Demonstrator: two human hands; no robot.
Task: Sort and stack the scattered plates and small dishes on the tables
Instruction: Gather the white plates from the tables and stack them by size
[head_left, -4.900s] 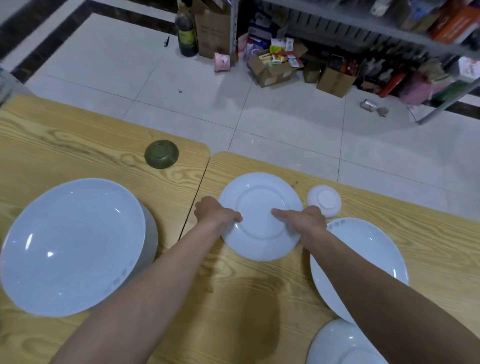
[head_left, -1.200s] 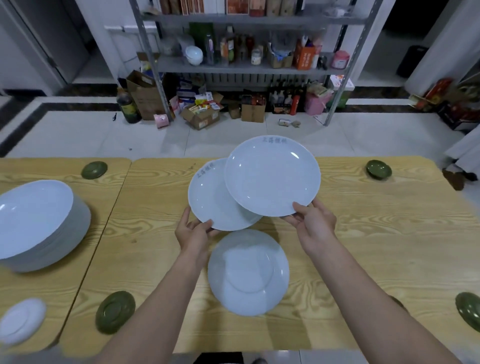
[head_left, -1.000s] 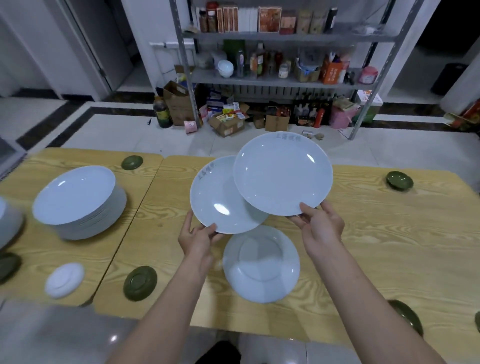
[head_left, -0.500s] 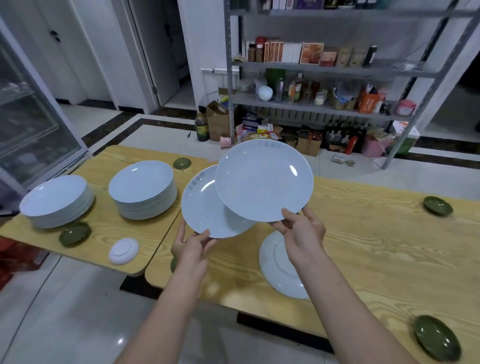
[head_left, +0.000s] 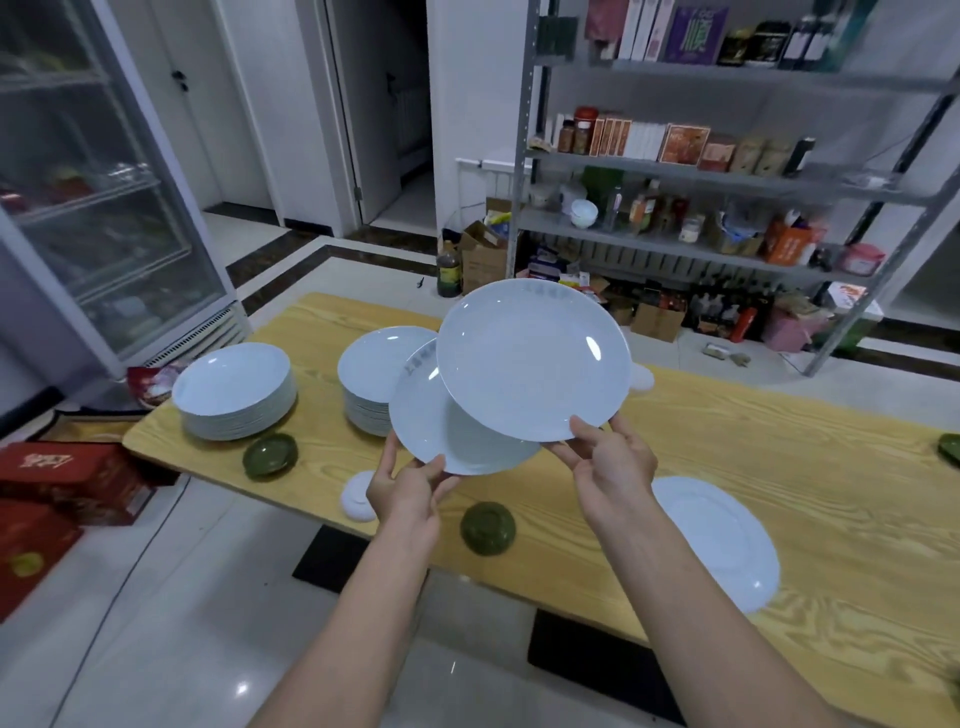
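Both hands are up, a plate in each. The left hand (head_left: 405, 493) grips the near rim of the lower white plate (head_left: 441, 436), thumb on the face and fingers curled behind. The right hand (head_left: 613, 467) pinches the near edge of the upper white plate (head_left: 535, 364) between thumb and fingertips. Both plates hang tilted above the table (head_left: 779, 457), the upper one overlapping the right part of the lower one; whether they touch, I cannot tell. Grey lettering shows on the far rims.

On the table's left end stand two tall stacks of white plates: the left stack (head_left: 234, 395), and the second stack (head_left: 369, 384), partly hidden behind the held plates. A green dish (head_left: 270, 456) sits just in front of the left stack. A small white dish (head_left: 357, 498) lies near the table's front edge, half covered by the left hand. Another green dish (head_left: 488, 529) lies between the two forearms. One white plate (head_left: 727, 545) lies face down to the right of the right arm. A third green dish (head_left: 950, 448) peeks in at the far right edge.

Behind the table, a metal shelf rack (head_left: 727, 182) holds bottles and boxes. Red boxes (head_left: 67, 478) sit on the floor at left.
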